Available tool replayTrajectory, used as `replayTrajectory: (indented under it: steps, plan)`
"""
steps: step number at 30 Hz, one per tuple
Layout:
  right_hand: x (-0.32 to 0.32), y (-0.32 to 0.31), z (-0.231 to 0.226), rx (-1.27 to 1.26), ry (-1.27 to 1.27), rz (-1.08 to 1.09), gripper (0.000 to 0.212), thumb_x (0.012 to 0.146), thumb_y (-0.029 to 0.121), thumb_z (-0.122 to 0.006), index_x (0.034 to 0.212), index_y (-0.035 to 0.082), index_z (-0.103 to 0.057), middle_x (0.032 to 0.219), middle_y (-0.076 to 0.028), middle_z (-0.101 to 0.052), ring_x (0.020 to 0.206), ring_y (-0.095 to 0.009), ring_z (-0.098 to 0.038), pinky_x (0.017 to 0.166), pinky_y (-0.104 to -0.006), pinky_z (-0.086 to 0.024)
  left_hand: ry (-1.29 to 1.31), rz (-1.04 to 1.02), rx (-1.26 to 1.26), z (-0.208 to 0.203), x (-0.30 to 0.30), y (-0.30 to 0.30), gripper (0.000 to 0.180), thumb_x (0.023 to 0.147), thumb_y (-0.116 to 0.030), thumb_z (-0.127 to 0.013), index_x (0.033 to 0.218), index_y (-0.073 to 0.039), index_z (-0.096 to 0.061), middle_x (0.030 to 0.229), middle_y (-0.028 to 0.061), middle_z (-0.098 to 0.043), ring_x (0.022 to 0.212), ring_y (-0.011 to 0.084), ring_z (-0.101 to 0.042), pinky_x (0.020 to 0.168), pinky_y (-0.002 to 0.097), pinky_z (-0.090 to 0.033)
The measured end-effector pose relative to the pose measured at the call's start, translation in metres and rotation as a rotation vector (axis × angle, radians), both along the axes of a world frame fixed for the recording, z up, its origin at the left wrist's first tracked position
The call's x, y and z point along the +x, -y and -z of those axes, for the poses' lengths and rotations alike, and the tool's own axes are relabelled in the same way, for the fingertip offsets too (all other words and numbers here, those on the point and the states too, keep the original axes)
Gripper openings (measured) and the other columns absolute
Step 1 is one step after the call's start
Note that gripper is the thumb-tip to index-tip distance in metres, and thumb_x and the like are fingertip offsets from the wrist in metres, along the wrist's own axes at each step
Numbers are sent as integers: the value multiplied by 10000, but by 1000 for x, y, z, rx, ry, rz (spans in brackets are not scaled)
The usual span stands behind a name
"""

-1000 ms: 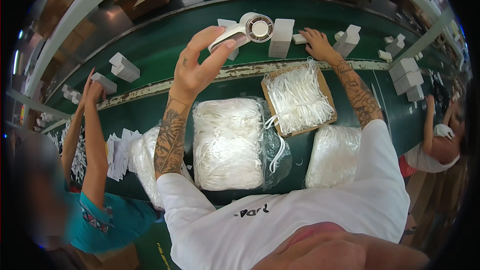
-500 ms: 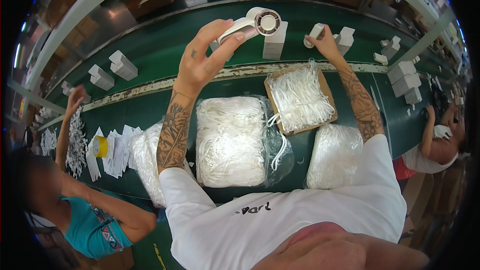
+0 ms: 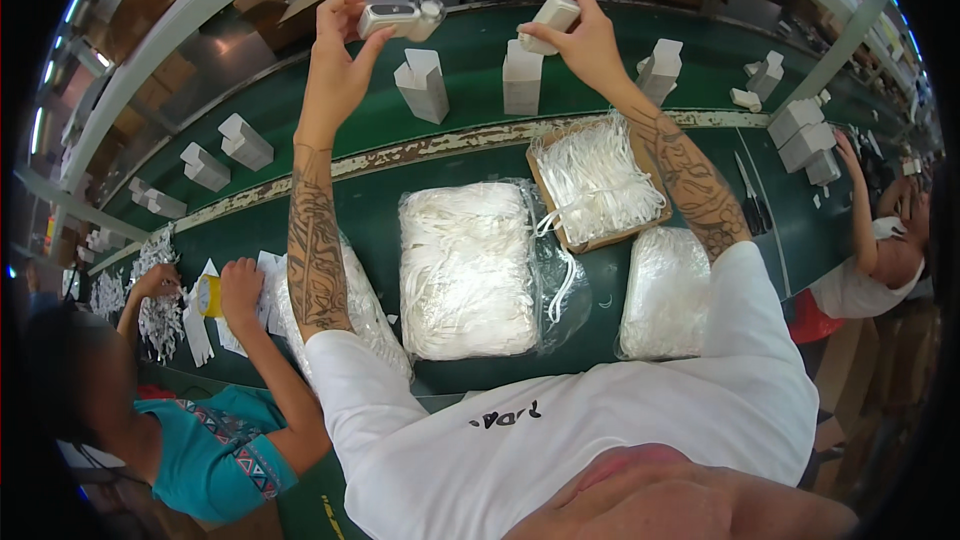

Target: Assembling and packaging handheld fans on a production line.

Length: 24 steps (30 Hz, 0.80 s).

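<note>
Over the green belt, my left hand [image 3: 332,65] is closed around a white handheld fan [image 3: 392,19], a dark oval panel on its handle facing up. My right hand [image 3: 595,40] pinches a small white block-like object [image 3: 553,22]; its kind is hard to make out. Below and between the hands, two white boxes stand upright with flaps up: the left box [image 3: 424,92] and the right box [image 3: 521,83]. Another open white box [image 3: 660,72] is to the right of my right hand.
Nearer me lie a clear bag of white cords [image 3: 468,275], a cardboard tray of white straps [image 3: 598,180] and more plastic-wrapped bundles [image 3: 662,295]. A co-worker's hand [image 3: 240,290] is beside yellow tape [image 3: 208,296] at left. Scissors [image 3: 752,195] lie at right.
My left hand has moved left and farther away, turning the fan so its round grille no longer faces up. The right hand has shifted left. The left co-worker's raised hand has come down.
</note>
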State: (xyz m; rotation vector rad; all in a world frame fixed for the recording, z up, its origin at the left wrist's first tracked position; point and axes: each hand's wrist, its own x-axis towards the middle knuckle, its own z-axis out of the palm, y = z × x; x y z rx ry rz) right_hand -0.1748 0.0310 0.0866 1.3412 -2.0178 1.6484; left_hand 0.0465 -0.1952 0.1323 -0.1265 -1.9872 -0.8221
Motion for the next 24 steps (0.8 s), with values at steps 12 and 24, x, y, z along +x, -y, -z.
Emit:
replayTrajectory:
  steps: [12,24]
  plan:
    - [4,41,78,248,-632,263,546,688,497,-829,980,66,-664,919,-103,-652,853,-268,-523,747,-395,-395,289,-97,-10,70,-13,68,307,892,-77,-704,1164,-10,-578,1015,104,-680,896,197,-633,827,311,-511]
    - [16,49,83,447,-793,89,347,754,333,-791,1008,120,-691,981,-31,-639,1022,-246,-510,898,-399,-354,342,-196,-271,112,-19,89,264,865,-148,-744,1089,-55,-638,1253,128,-550,964,285,-607,840,404,-486]
